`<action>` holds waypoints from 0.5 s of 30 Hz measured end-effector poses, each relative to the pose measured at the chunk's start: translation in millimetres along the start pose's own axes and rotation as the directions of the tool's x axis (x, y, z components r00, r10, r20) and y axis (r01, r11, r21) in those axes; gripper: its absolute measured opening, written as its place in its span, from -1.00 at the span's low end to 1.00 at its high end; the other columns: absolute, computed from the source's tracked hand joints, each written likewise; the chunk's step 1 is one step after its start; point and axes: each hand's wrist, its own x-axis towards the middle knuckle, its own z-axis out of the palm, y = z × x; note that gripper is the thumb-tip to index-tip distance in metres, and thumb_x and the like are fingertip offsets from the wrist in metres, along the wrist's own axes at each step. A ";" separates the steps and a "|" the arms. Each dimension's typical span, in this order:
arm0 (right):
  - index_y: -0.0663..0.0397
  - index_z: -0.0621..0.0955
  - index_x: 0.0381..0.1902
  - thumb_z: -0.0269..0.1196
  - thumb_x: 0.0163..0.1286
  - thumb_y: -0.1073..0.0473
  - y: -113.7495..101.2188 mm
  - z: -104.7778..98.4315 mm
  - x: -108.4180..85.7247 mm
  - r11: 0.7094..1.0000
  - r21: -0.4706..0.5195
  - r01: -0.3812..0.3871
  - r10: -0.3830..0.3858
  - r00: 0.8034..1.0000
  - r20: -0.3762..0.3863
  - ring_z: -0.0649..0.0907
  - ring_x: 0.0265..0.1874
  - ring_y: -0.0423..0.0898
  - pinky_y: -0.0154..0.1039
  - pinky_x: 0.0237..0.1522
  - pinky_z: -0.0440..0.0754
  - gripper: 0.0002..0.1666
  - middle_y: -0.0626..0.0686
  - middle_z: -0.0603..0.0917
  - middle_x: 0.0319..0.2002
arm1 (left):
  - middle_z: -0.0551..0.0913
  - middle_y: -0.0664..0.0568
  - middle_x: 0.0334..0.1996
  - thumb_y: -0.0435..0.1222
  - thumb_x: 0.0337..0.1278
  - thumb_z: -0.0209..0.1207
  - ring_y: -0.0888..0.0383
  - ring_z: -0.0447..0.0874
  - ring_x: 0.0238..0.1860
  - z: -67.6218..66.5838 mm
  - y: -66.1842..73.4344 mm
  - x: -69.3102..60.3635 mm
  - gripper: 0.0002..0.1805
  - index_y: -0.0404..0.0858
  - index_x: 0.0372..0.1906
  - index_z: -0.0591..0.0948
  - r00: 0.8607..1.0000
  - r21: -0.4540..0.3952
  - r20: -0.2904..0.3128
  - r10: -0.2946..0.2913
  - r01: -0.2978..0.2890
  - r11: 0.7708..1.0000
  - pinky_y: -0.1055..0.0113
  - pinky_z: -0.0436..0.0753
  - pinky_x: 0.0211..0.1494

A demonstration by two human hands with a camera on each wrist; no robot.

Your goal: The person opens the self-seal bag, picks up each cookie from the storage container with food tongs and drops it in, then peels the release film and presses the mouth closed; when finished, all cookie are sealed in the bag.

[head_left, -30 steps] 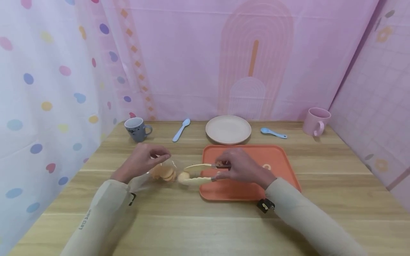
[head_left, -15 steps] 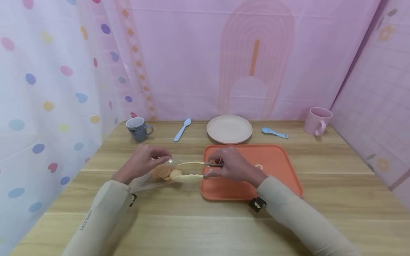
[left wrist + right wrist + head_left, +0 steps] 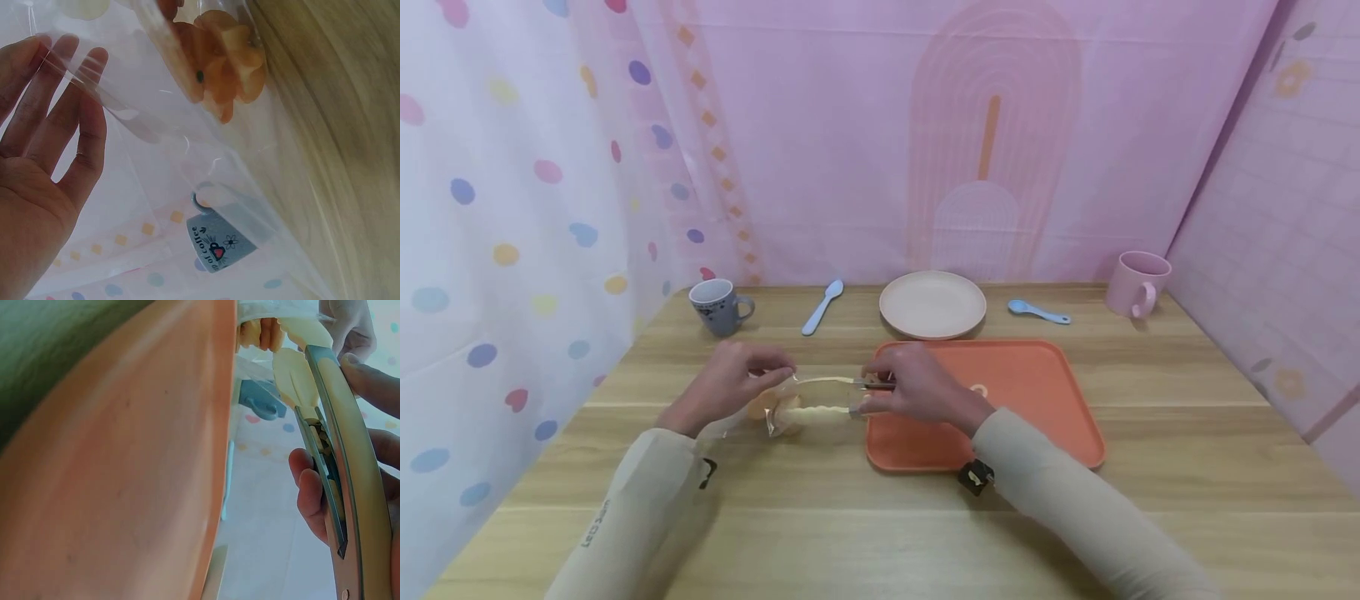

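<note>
My left hand [image 3: 726, 387] pinches the rim of a clear plastic bag [image 3: 144, 122] between thumb and fingertips. Several orange-brown, round, thin snack pieces [image 3: 228, 56] lie inside the bag, which rests on the table left of the tray. With thumb and fingers, my right hand [image 3: 921, 387] grips a pair of tongs [image 3: 356, 450] with cream tips and metal arms. The tong tips point left and reach into the bag's mouth, slightly apart in the right wrist view. Whether a piece sits between them I cannot tell. A pale ring [image 3: 979, 390] shows behind my right hand, over the tray.
The orange tray [image 3: 1037, 417] lies under my right hand. Along the back of the wooden table [image 3: 880, 533] stand a grey mug [image 3: 718, 308], a blue spoon [image 3: 822, 308], a beige plate [image 3: 932, 305], a second blue spoon [image 3: 1037, 312] and a pink mug [image 3: 1138, 283].
My right hand has moved left with the tongs, and the pale ring has shifted along with it. The tips, earlier around a pale round piece, have entered the bag. My left hand has stayed nearly still.
</note>
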 end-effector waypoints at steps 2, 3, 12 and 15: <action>0.05 0.54 -0.57 0.52 0.12 -0.08 0.5 1.5 0.0 1.000 -0.011 0.006 -0.006 1.000 -0.007 0.31 -0.56 -0.28 -0.46 -0.49 0.21 -0.56 -0.10 0.37 -0.60 | 0.84 0.07 -0.30 -0.34 0.23 0.32 0.18 0.81 -0.24 0.3 -0.8 0.2 -0.93 -0.16 -0.25 0.78 1.000 -0.001 0.000 -0.004 0.004 1.000 0.32 0.75 -0.14; 0.07 0.53 -0.58 0.53 0.12 -0.07 0.7 2.0 -0.1 1.000 -0.017 0.004 -0.004 1.000 -0.009 0.30 -0.56 -0.27 -0.46 -0.49 0.20 -0.54 -0.10 0.35 -0.60 | 0.84 0.07 -0.30 -0.33 0.23 0.31 0.18 0.81 -0.24 0.4 -1.0 0.5 -0.92 -0.17 -0.24 0.79 1.000 -0.002 0.003 -0.003 0.003 1.000 0.33 0.75 -0.14; 0.09 0.72 -0.31 0.49 0.17 -0.12 -2.4 4.2 3.4 0.999 -0.041 -0.014 0.014 1.000 0.008 0.50 -0.47 -0.22 -0.42 -0.41 0.41 -0.60 0.03 0.67 -0.46 | 0.84 0.03 -0.28 -0.34 0.23 0.31 0.12 0.83 -0.22 -1.1 -0.4 0.4 -0.91 -0.23 -0.22 0.79 1.000 0.012 -0.001 -0.016 0.016 1.000 0.32 0.74 -0.15; 0.08 0.74 -0.23 0.49 0.17 -0.11 -3.0 5.4 3.7 0.999 -0.041 -0.023 0.023 1.000 0.000 0.56 -0.44 -0.21 -0.40 -0.38 0.48 -0.59 0.04 0.72 -0.42 | 0.84 0.04 -0.27 -0.33 0.26 0.29 0.12 0.82 -0.22 -2.0 0.0 0.3 -0.90 -0.22 -0.21 0.78 1.000 0.018 0.011 -0.029 0.029 0.999 0.31 0.73 -0.14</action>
